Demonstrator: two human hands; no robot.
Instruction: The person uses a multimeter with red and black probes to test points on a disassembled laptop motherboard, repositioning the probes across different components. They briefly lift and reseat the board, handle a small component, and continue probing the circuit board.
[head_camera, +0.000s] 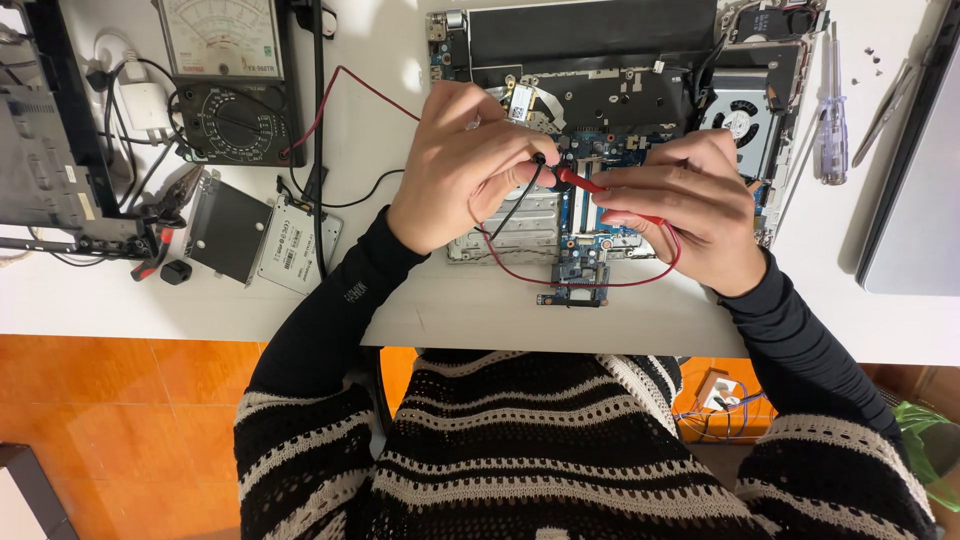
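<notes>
An opened laptop base (600, 60) lies on the white table (420, 320) with its circuit board (590, 215) and cooling fan (738, 118) exposed. My left hand (460, 165) pinches a black test probe (538, 160) whose black lead runs down over the board. My right hand (690, 205) holds a red test probe (580, 181), its red lead looping below the hand. Both probe tips meet over the middle of the board, close together. An analogue multimeter (228, 80) stands at the far left, joined to the probes by the red and black leads.
Two flat drive units (262, 232) lie left of my left arm. Pliers with red handles (160, 215) and a black laptop part (45, 130) sit at the left edge. A screwdriver (832, 110), tweezers (885, 105), small screws and a grey laptop lid (915, 200) lie at the right.
</notes>
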